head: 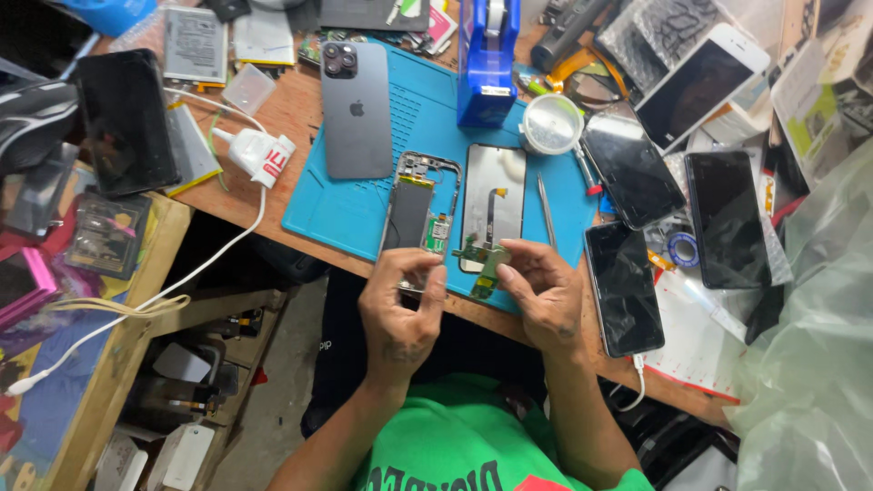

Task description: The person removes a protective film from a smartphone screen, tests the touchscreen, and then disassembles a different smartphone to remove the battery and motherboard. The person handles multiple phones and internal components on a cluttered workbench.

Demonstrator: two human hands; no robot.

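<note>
Two hands at mat point(346, 214) edge: right hand point(544, 293) pinches green board point(484, 257); left hand point(401, 314) fingers curled, grasping frame point(420, 205). Board likely light, thin, fragile; best gripped by edges.

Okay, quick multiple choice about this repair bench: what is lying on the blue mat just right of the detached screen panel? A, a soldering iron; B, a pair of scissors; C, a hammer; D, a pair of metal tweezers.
D: a thin pair of metal tweezers lies on the blue mat just right of the detached screen panel, beyond the right hand.
</note>
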